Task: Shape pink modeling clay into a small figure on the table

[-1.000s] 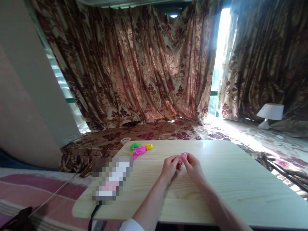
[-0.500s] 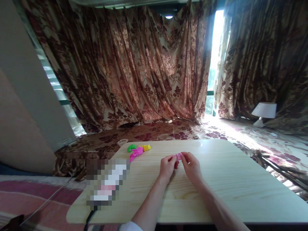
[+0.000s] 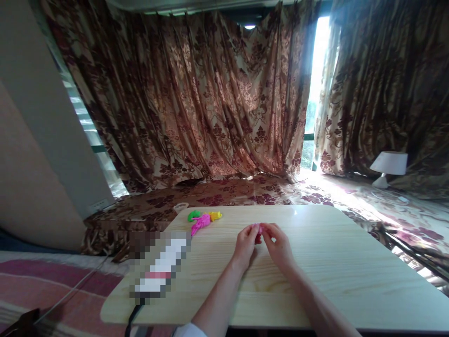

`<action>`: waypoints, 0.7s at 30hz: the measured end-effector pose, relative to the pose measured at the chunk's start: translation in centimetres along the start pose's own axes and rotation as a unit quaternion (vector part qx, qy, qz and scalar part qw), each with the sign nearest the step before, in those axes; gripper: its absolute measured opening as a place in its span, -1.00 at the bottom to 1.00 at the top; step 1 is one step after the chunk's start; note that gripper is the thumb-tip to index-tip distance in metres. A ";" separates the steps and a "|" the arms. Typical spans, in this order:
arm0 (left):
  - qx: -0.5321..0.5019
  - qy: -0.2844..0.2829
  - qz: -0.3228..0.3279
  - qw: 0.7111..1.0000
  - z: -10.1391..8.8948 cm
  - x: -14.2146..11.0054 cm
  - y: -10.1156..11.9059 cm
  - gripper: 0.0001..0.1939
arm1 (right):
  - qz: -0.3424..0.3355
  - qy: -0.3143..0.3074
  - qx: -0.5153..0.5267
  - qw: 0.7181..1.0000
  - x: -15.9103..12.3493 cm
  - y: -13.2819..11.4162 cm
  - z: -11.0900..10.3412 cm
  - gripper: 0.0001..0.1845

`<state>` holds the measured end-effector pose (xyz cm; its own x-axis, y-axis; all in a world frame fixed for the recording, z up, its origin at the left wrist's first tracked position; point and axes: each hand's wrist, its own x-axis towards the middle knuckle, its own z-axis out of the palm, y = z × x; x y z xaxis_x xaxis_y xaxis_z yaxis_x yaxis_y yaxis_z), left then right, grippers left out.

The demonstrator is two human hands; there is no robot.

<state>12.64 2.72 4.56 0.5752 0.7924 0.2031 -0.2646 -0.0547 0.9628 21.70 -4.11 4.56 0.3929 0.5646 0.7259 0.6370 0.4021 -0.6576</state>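
Observation:
My left hand [image 3: 245, 244] and my right hand [image 3: 278, 243] meet fingertip to fingertip over the middle of a light wooden table [image 3: 333, 267]. Between the fingertips both hands pinch a small pink soft piece [image 3: 260, 229], mostly covered by the fingers. Both wrists rest low on the tabletop. Farther left on the table lie a green piece [image 3: 192, 216], a bright pink piece [image 3: 199, 223] and a yellow piece [image 3: 215, 216], bunched together and away from my hands.
A blurred-out oblong object [image 3: 159, 267] lies on the table's left side, with a dark cable [image 3: 135, 312] hanging off the front edge. Patterned curtains [image 3: 210, 103] hang behind. A white lamp [image 3: 388, 164] stands on the floor at far right. A striped cloth [image 3: 52, 290] lies at left.
The pink piece showed more above my fingertips before; now my fingers have closed over it and only a sliver shows. My hands stay in the same spot on the table.

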 end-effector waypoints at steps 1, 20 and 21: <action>0.001 -0.002 -0.006 1.000 0.0 0.1 -0.1 -0.70 | 0.006 0.005 0.000 1.000 -0.1 0.2 0.0 -0.72; -0.071 0.033 -0.056 0.995 -0.2 0.2 0.2 -0.51 | -0.023 -0.021 -0.045 0.999 -0.2 -1.5 0.2 -0.93; -0.080 0.038 -0.066 0.994 -0.3 0.3 0.2 -0.50 | -0.026 -0.026 -0.043 0.998 -0.2 -1.5 0.2 -0.91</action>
<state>12.50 3.09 4.79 0.5539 0.8307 0.0566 -0.3133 0.1450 0.9385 20.51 -4.73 5.38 0.3253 0.5822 0.7452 0.7110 0.3689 -0.5986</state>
